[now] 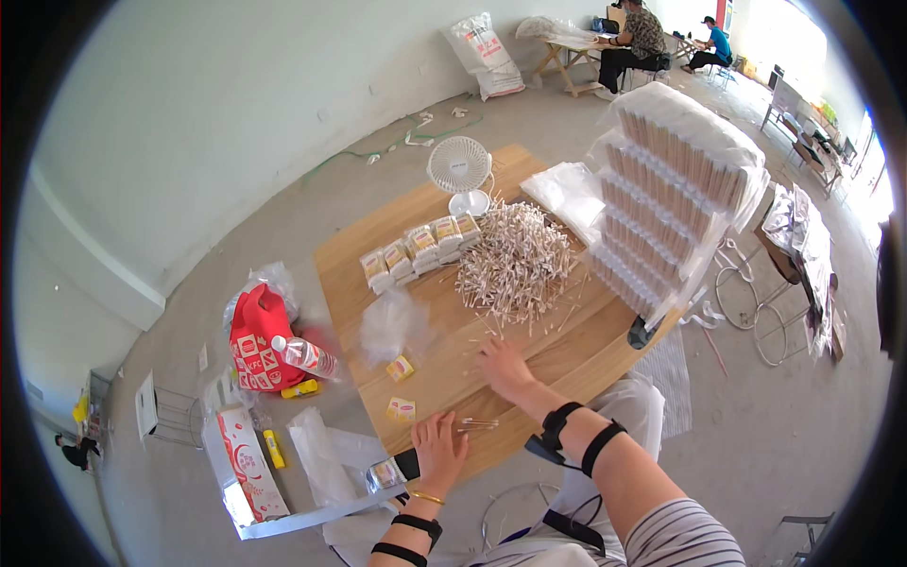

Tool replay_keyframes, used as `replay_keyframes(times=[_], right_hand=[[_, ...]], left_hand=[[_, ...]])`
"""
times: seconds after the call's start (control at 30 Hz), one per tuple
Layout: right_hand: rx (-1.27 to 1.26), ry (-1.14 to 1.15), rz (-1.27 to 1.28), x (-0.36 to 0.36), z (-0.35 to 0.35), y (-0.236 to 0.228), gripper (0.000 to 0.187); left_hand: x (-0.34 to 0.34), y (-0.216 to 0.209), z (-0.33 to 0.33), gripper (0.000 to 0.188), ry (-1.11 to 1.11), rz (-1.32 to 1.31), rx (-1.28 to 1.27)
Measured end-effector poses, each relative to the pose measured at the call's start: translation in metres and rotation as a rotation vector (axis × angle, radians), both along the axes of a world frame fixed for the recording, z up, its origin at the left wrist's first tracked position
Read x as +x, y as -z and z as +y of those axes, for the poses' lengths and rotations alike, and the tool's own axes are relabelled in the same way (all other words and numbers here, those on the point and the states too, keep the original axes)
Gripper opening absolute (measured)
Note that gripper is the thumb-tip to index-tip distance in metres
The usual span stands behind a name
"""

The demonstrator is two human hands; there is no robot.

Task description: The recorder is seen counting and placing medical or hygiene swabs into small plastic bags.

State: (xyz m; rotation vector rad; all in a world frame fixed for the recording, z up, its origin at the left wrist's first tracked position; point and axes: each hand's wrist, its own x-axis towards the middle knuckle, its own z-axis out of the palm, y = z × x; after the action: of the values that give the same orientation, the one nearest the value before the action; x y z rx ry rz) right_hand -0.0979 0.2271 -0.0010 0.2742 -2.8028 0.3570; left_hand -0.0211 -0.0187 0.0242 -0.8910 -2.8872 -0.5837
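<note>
At the near left corner of the wooden table [595, 342], the left hand [439, 449] is seen, fingers slightly bent, beside loose swabs [480, 422]. Toward the far edge a swab pile [518, 263] is heaped; short of it the right hand [504, 369] is placed, fingers half curled. Whether anything is gripped cannot be told.

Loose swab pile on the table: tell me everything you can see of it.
The pile of swabs is a broad, tangled heap of thin, pale sticks with white tips, seemingly wood and cotton, pointing every way. It rests on the wood-look table, right of the small packs. Strays lie around its near edge, close to the right hand; contact there is unclear.
</note>
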Motion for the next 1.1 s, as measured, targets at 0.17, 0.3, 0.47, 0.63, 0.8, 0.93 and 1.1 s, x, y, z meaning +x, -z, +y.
replay_keyframes(times=[0.17,0.3,0.47,0.63,0.8,0.93,1.1], right_hand=[[-0.346,-0.138,-0.106,0.034,-0.039,-0.011,0.019],[-0.434,-0.047,-0.067,0.059,-0.025,-0.027,0.037],[-0.366,-0.003,-0.142,0.090,0.014,-0.043,0.073],[-0.343,-0.045,-0.245,0.082,0.018,-0.037,0.086],[-0.058,-0.251,-0.242,0.025,0.015,-0.033,0.089],[0.054,-0.367,-0.307,0.010,0.014,-0.043,0.080],[-0.072,-0.329,-0.168,0.035,0.025,-0.036,0.042]], left_hand=[[0.002,0.009,0.002,0.067,-0.007,-0.003,0.032],[0.004,0.003,0.009,0.077,-0.054,-0.051,0.094],[-0.027,-0.004,0.028,0.090,0.022,-0.076,-0.005],[-0.057,-0.001,0.042,0.089,0.032,-0.126,-0.049],[-0.060,0.013,0.044,0.081,0.167,-0.072,-0.047],[-0.048,0.014,0.039,0.065,0.125,0.032,-0.056],[-0.038,0.006,0.034,0.041,0.093,0.023,0.100]])
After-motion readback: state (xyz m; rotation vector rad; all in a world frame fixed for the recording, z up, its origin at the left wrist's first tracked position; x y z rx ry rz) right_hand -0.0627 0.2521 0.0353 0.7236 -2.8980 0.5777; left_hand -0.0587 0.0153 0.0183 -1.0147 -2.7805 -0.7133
